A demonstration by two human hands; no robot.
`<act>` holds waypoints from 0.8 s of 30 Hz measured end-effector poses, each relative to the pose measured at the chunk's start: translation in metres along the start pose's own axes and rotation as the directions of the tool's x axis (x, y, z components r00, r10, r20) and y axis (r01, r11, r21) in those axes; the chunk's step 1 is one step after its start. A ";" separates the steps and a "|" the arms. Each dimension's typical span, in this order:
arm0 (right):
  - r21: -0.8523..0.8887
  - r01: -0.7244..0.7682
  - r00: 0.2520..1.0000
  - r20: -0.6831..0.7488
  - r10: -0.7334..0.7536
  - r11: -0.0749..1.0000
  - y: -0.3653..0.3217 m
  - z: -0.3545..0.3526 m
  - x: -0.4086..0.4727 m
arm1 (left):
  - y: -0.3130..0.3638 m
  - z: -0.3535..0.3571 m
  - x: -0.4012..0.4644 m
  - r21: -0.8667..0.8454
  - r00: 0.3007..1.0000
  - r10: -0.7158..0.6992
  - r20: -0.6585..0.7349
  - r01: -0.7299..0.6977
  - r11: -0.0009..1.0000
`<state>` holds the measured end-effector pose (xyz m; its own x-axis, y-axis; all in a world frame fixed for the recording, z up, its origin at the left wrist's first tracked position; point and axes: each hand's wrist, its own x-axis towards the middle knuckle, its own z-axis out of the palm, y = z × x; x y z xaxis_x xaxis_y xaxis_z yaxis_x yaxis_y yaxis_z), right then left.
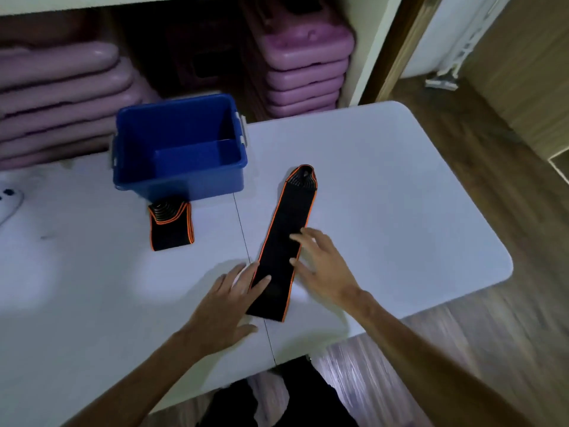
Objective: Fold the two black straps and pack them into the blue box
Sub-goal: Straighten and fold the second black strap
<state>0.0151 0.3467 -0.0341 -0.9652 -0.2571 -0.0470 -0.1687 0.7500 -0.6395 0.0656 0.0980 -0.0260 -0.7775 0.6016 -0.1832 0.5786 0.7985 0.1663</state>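
The box (180, 149) is deep blue with pale grey latches at its sides. Both the folded strap (171, 224) and the flat strap (284, 241) are black with orange edging and ribbed grey lines at one end. The worktop (385, 211) is white, the far stacked cases (304, 63) mauve-pink, the floor (492, 349) brown woodgrain.

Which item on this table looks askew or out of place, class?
The unfolded black strap with orange edging lies diagonally across the white table's centre seam. Nothing looks spilled or damaged; the folded strap sits neatly before the empty blue plastic box.
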 end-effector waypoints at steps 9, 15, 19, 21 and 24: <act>-0.252 0.064 0.984 0.175 -0.020 0.966 -0.020 0.065 -0.083 | -0.025 0.010 0.016 0.006 0.968 0.213 0.130 -0.215 0.977; -0.176 -0.073 0.995 -0.080 0.059 0.982 -0.037 0.072 -0.077 | -0.022 -0.005 0.022 -0.248 0.984 0.176 -0.014 -0.174 0.953; 0.040 -0.159 0.980 -0.117 0.163 0.987 -0.044 0.060 -0.074 | -0.028 -0.010 0.027 -0.389 0.981 0.164 -0.105 -0.192 0.901; 0.084 -0.176 0.979 -0.085 0.183 0.981 -0.045 0.059 -0.077 | -0.031 -0.004 0.026 -0.439 0.979 0.192 -0.060 -0.199 0.876; 0.145 -0.195 0.978 -0.051 0.205 0.970 -0.044 0.058 -0.078 | -0.028 0.002 0.018 -0.589 0.992 0.120 0.038 -0.075 0.804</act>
<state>0.1096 0.2984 -0.0468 -0.9882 -0.0669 -0.1378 0.0540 0.6894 -0.7223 0.0360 0.0865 -0.0358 -0.6924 0.6936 -0.1988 0.3783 0.5836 0.7185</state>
